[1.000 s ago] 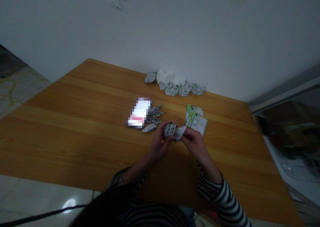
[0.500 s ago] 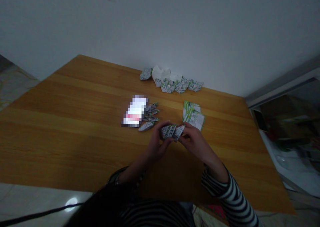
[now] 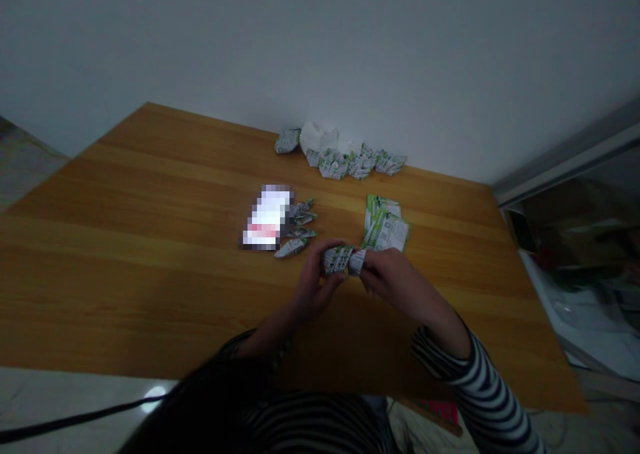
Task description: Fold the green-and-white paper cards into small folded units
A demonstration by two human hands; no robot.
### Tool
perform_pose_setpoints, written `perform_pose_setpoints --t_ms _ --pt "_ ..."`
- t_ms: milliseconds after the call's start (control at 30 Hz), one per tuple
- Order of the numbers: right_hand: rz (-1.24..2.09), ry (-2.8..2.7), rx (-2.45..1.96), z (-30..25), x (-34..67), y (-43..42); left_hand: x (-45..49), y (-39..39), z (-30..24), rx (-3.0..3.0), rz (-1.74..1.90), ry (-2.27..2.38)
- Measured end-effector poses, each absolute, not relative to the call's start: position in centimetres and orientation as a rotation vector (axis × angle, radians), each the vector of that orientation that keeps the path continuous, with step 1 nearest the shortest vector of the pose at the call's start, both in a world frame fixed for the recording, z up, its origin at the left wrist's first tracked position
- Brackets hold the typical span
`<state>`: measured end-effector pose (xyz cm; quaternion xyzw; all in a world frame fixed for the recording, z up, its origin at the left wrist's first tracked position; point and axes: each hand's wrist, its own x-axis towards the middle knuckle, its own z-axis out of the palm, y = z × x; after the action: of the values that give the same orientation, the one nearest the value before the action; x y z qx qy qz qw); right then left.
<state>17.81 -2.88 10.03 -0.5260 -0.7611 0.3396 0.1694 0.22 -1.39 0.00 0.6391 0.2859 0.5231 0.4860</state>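
"Holding what, that left hand (image 3: 315, 287)?"

"A chunky folded packet of green-and-white printed paper (image 3: 337, 259), pinched between curled fingers (image 3: 313, 269) and thumb."

"And the right hand (image 3: 395, 284)?"

"Closed on a narrower folded paper tip (image 3: 357, 262) butting against that packet. Whether they're 1 piece or 2, I can't tell."

"So the hands are together?"

"Together, yes, with only the paper between them, and both are clamped rather than open. They're over the near half of a honey-brown wooden table (image 3: 150, 294), though I can't tell whether they rest on it."

"What's closest to them?"

"Just ahead of the right hand, a loose stack of flat green-and-white printed paper slips (image 3: 385, 226). Ahead of the left hand, 4 small pointed folded paper pieces (image 3: 304, 219) fan out beside a bright pixelated rectangle (image 3: 265, 217)."

"Further back?"

"A rumpled row of folded paper pieces (image 3: 345, 164) and a crumpled white sheet (image 3: 317, 137) sit along a plain white wall (image 3: 350, 54). A black-and-white striped sleeve (image 3: 480, 381) covers the right forearm."
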Motion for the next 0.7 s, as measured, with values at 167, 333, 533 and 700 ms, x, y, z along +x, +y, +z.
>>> perform_pose_setpoints --t_ms 167,333,533,700 --pt "1.313 -2.043 -1.402 9.8 18.2 -2.1 0.7 -1.4 0.9 1.333 1.281 0.574" --pt "1.805 -1.582 -1.248 7.8 18.5 -1.6 1.0 -1.4 1.7 1.222 1.265 0.534" --pt "1.733 -1.620 -1.252 7.4 18.6 -1.7 1.0 -1.5 1.4 1.253 1.290 0.553" --pt "1.334 -1.926 -1.405 8.7 18.5 -2.5 1.1 -1.5 0.7 1.311 1.263 0.623"
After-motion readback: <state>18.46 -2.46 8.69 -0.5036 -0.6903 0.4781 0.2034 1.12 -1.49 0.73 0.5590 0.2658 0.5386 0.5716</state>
